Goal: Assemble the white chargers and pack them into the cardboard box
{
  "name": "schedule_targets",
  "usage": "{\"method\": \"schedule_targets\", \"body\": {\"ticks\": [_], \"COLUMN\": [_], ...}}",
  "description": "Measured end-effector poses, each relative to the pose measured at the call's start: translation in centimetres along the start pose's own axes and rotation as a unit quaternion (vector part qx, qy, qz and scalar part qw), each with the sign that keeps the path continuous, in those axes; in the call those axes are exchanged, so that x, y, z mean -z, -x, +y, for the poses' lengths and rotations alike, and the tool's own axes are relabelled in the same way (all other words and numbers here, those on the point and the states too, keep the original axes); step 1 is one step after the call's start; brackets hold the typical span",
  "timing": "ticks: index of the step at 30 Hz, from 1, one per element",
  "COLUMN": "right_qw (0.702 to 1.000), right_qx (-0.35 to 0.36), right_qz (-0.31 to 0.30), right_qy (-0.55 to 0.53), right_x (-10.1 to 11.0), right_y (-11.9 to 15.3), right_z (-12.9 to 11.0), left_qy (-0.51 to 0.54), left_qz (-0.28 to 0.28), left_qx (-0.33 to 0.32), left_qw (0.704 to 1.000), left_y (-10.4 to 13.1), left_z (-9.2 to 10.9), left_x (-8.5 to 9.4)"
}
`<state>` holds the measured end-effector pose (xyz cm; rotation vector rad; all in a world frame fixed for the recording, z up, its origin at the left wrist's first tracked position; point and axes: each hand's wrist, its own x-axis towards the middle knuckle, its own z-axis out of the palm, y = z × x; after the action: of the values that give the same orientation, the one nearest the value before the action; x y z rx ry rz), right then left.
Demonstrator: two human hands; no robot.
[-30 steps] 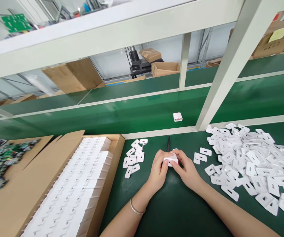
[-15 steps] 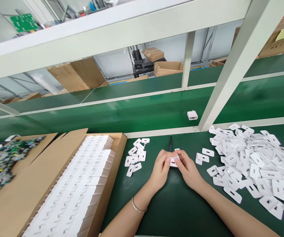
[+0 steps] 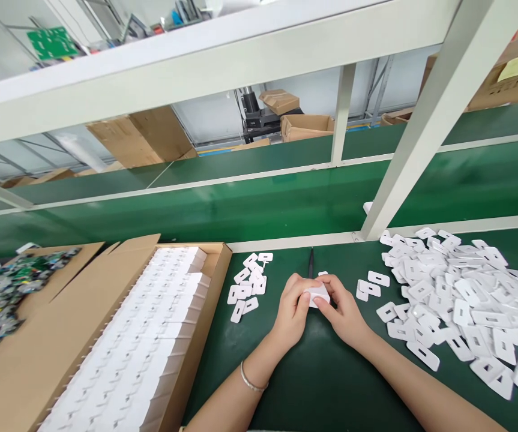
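Between both hands is a small white plastic box-shaped housing [image 3: 319, 294], a plain face toward me. My left hand [image 3: 292, 307] grips its left side with thumb and fingers. My right hand [image 3: 345, 309] pinches the right side, the thumb at the lower edge. Part of the housing is hidden by the fingers. Just beyond the hands a slim black pointed tool [image 3: 311, 261] lies on the green table. Left of them lies a small group of white slotted plates [image 3: 242, 292]; a few more slotted plates [image 3: 370, 288] rest to the right.
A large heap of white slotted plates [image 3: 470, 300] covers the right of the table. At left stands a cardboard box [image 3: 216, 300] with rows of white parts [image 3: 141, 324], beside circuit boards [image 3: 20, 282] on cardboard. A frame post [image 3: 414, 132] rises behind, partly hiding a white piece [image 3: 367, 207].
The housing has been turned in my hands: its dark-red slot showed before, a blank white face now. On the green strip behind, the white piece has moved right, behind the post.
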<state>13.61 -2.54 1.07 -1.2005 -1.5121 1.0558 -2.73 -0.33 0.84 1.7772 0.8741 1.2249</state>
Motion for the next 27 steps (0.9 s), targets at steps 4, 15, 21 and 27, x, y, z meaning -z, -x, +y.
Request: {"method": "schedule_targets", "body": {"ticks": [4, 15, 21, 27], "right_qw": [0.996, 0.978, 0.972, 0.937], "right_qx": [0.06, 0.115, 0.115, 0.115], "right_qz": [0.031, 0.068, 0.08, 0.141], "right_qy": [0.059, 0.159, 0.191, 0.297], "right_x": [0.0, 0.7, 0.2, 0.5], "right_y": [0.3, -0.3, -0.4, -0.9], "right_z": [-0.2, -0.4, 0.0, 1.7], "left_qy": [0.095, 0.393, 0.286, 0.0], "left_qz": [0.015, -0.021, 0.016, 0.13], "left_qx": [0.097, 0.24, 0.172, 0.039], "left_qw": [0.991, 0.887, 0.943, 0.991], "left_y": [0.2, -1.2, -1.5, -3.0], "left_z": [-0.5, -0.2, -1.1, -1.7], "left_x": [0.0, -0.7, 0.7, 3.6]}}
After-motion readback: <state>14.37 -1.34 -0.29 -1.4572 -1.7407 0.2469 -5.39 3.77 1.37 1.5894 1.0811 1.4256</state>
